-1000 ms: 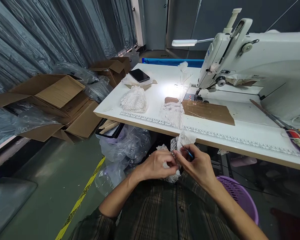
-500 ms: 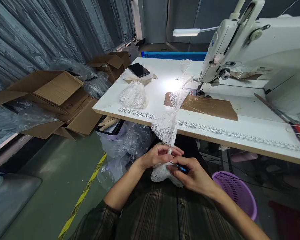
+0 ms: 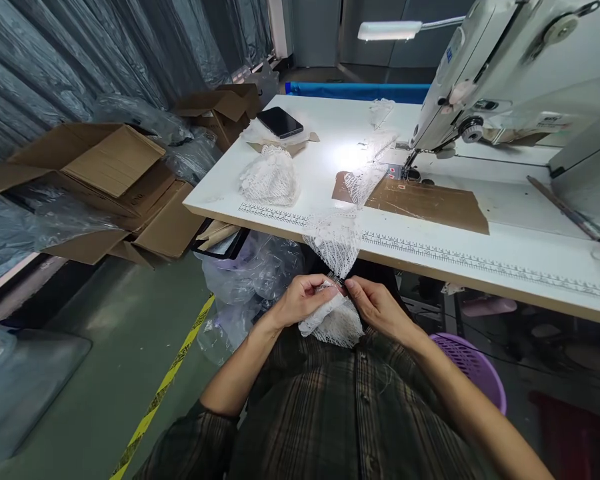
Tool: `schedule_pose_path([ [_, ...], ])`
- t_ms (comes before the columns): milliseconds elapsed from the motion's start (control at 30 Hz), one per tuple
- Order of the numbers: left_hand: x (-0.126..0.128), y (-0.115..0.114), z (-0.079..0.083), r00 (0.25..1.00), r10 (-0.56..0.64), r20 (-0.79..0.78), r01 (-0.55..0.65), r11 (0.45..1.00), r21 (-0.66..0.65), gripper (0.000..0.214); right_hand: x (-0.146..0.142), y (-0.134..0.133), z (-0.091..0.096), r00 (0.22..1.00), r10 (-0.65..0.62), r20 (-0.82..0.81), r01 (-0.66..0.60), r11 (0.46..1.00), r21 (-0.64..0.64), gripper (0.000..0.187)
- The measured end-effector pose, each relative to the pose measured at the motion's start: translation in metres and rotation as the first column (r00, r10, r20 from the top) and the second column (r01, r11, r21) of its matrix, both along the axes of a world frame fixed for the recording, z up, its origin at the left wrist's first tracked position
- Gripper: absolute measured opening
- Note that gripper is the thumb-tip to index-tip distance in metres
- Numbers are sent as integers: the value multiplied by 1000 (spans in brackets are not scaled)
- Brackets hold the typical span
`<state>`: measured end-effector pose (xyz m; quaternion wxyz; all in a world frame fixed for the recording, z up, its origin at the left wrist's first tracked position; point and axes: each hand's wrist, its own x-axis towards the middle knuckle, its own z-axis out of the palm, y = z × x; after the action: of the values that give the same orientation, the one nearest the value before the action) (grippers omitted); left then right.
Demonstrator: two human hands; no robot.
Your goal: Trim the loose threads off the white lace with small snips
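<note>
In front of my body, my left hand (image 3: pixel 304 301) pinches a piece of white lace (image 3: pixel 337 323) that bunches over my lap. My right hand (image 3: pixel 377 307) is closed close beside it, with thumb and forefinger at the narrow join of the lace. A dark tip shows at those fingertips; it seems to belong to small thread snips, mostly hidden by the hand. From the join, a chain of lace triangles (image 3: pixel 334 239) runs up over the table edge towards the sewing machine (image 3: pixel 460 100).
On the white table (image 3: pixel 300 227) lie a lace pile (image 3: pixel 270 177), a phone (image 3: pixel 280 123) and a brown cardboard sheet (image 3: pixel 430 205). A ruler strip runs along the front edge. Open cartons (image 3: pixel 115 160) stand at left, a purple basket (image 3: pixel 480 373) below right.
My right hand has moved up and turned, so the blue tool seen in it before is now mostly hidden. My left hand has shifted up slightly with the lace. The view has tilted a little.
</note>
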<state>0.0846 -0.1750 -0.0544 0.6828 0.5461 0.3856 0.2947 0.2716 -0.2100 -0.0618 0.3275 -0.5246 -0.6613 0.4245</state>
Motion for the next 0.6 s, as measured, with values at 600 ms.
schedule_pose_path([
  [600, -2, 1, -2, 1000, -22, -9, 22, 999, -38, 31, -9, -7, -3, 998, -70, 1, 70, 997, -13, 43],
])
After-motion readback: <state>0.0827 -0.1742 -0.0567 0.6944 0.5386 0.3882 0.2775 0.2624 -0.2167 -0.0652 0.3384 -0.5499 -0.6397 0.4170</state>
